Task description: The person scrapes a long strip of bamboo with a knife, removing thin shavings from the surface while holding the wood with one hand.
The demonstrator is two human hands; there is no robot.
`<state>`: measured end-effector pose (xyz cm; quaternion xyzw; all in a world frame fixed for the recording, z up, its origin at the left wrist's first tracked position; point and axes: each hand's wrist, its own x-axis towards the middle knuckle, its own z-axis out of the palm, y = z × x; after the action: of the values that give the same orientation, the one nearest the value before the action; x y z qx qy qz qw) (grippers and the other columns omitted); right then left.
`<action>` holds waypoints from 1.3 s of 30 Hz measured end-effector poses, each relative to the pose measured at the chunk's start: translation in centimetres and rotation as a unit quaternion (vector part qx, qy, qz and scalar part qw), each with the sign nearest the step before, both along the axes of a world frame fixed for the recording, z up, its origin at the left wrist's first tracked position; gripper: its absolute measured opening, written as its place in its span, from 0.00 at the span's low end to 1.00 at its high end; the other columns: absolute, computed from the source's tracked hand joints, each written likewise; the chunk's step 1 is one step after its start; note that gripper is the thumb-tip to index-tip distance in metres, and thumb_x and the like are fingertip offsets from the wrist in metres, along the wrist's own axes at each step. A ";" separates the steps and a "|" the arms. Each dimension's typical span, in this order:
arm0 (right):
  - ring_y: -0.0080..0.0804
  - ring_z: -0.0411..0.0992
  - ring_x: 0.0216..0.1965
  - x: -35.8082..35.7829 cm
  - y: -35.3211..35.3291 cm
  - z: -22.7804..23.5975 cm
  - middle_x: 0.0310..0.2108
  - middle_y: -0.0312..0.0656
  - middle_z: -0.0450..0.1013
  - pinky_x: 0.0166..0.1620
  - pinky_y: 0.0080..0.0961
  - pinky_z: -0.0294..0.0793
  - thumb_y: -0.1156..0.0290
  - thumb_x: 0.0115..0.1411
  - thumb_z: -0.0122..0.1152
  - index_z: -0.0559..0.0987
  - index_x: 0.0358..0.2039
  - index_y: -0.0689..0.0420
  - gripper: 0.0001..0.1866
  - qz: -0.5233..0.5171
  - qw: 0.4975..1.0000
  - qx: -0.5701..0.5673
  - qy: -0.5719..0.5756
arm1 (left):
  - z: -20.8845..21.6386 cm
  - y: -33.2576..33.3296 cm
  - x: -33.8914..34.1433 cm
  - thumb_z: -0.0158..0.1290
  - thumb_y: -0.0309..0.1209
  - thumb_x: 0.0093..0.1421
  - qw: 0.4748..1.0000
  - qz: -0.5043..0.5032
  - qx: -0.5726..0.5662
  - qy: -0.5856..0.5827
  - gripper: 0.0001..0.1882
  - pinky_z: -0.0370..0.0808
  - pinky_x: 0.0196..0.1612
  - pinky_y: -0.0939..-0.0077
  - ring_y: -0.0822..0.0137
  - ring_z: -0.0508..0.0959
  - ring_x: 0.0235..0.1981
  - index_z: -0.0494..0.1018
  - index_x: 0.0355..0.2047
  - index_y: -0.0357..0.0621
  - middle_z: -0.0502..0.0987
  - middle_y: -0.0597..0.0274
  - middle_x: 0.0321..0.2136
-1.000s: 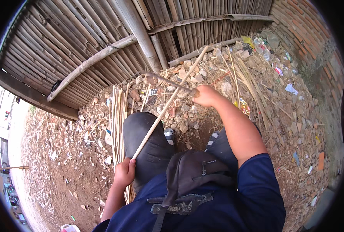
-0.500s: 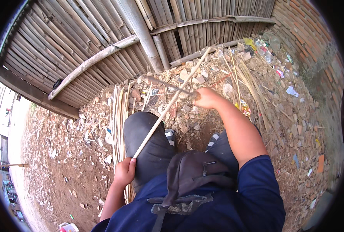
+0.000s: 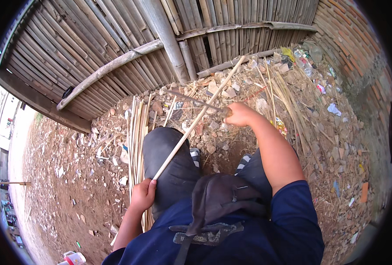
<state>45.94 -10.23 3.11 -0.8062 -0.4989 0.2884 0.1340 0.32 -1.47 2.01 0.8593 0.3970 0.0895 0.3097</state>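
My left hand (image 3: 143, 194) is closed around the lower end of a long pale bamboo stick (image 3: 183, 140), beside my left knee. The stick slants up and away to the right, over my left thigh, its far end near the foot of the bamboo wall. In my right hand (image 3: 240, 114) is the handle of a long knife (image 3: 187, 97) with a dark, narrow blade. Its blade points left and crosses the stick beyond my knees; whether it cuts into the stick I cannot tell. Split bamboo strips (image 3: 136, 128) lie in a bundle along my left leg.
A bamboo wall (image 3: 116, 35) with a thick post (image 3: 167, 42) stands in front, meeting a brick wall (image 3: 359, 39) at the right. Stones and litter cover the ground. More long strips (image 3: 288, 99) lie at the right. A white container (image 3: 75, 258) sits at the lower left.
The view has shifted slightly. The blade, blurred before, now shows sharply across the stick. Both hands keep their holds, and the left hand stays beside the knee.
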 end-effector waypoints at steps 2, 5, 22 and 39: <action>0.49 0.78 0.41 0.3 -0.2 -0.5 0.38 0.51 0.80 0.46 0.40 0.77 0.61 0.52 0.66 0.82 0.38 0.58 0.16 -0.058 0.998 0.039 0.004 | -0.4 0.2 -0.3 0.50 0.39 0.70 1.000 0.002 0.004 0.005 0.20 0.71 0.25 0.56 0.45 0.76 0.19 0.71 0.24 0.38 0.74 0.47 0.16; 0.49 0.78 0.41 -0.8 -0.1 0.7 0.37 0.51 0.80 0.46 0.40 0.76 0.61 0.52 0.66 0.82 0.37 0.57 0.15 -0.039 0.999 0.017 -0.004 | -0.4 0.2 -0.3 0.48 0.39 0.71 1.000 0.003 0.001 0.016 0.21 0.71 0.26 0.57 0.47 0.77 0.20 0.72 0.24 0.37 0.74 0.48 0.17; 0.48 0.78 0.41 -2.7 0.0 2.1 0.37 0.50 0.80 0.46 0.41 0.77 0.62 0.51 0.65 0.83 0.37 0.54 0.14 0.027 0.999 -0.009 -0.020 | -0.7 0.4 -0.4 0.50 0.39 0.70 1.000 0.008 -0.013 0.005 0.21 0.69 0.24 0.54 0.43 0.74 0.18 0.69 0.23 0.38 0.72 0.45 0.15; 0.48 0.78 0.44 -1.8 0.0 0.8 0.39 0.50 0.80 0.48 0.40 0.77 0.61 0.51 0.66 0.83 0.40 0.53 0.16 0.040 0.997 -0.038 -0.051 | -0.2 0.1 0.0 0.49 0.40 0.70 1.000 0.006 -0.004 0.008 0.21 0.69 0.25 0.51 0.40 0.75 0.20 0.69 0.23 0.38 0.72 0.43 0.16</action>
<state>44.16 -10.27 3.92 -0.8035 -0.5258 0.2712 0.0656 0.27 -1.36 1.83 0.8567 0.4045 0.0832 0.3092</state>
